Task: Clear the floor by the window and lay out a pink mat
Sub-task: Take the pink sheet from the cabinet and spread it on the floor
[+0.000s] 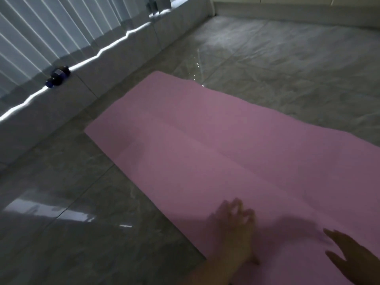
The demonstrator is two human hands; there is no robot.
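A pink mat (216,145) lies unrolled flat on the grey tiled floor (61,212), running from the lower right up toward the window ledge. My left hand (236,229) rests on the mat's near part with its fingers spread. My right hand (349,256) hovers over or touches the mat at the lower right, fingers straight and apart. Both hands are blurred. Neither holds anything.
A low grey ledge (92,79) runs along the window with white vertical blinds (41,27) above it. A dark bottle (58,76) lies on its side on the ledge. Glossy floor tiles spread to the right and far side, ending at a pale wall base (287,15).
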